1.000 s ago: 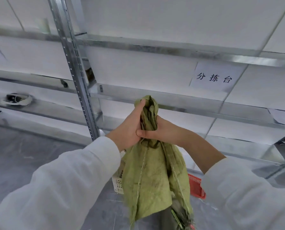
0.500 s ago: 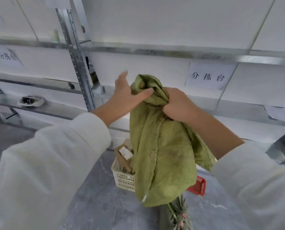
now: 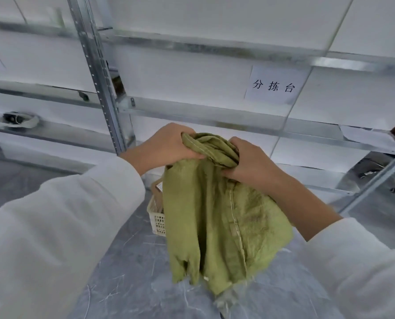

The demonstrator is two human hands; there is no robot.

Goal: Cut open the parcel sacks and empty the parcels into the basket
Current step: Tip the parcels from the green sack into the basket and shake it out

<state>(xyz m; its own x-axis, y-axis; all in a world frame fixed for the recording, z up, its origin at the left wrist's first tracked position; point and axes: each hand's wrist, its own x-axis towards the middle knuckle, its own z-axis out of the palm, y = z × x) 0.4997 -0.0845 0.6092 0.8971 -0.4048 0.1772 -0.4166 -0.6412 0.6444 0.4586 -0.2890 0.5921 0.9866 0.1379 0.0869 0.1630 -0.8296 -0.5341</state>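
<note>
Green sack (image 3: 217,215), held up in mid-air, limp and crumpled, with a pale stitched seam down the front and a frayed lower edge dangling above the grey marbled floor (image 3: 132,279). Flanked by white sleeves (image 3: 54,226), in from both bottom corners.

Up at the bunched top now: left hand (image 3: 169,146) curled tight round the gathered neck from the left side, fingers wrapped over the cloth, thumb pressed along beneath. Right hand (image 3: 249,162) clenched on the same bunch from the right, fingers dug into the folds, close beside the other hand with only a twist of green between.

Behind and below the sack, half hidden by it: white slatted basket (image 3: 157,221), standing on the floor near the foot of the racking, only its left corner showing. Poking up over its rim, a brown cardboard parcel (image 3: 158,187) with a pale label. Rest of the contents hidden behind the cloth.

Further back, metal racking (image 3: 100,77): perforated upright rising at left, long shelf rails running right across. On the left shelf, a roundish pale-and-dark object (image 3: 19,119), too blurred to name.

Farthest off, on the white wall, a paper sign (image 3: 273,85) with three black characters, above and to the right of the hands.
</note>
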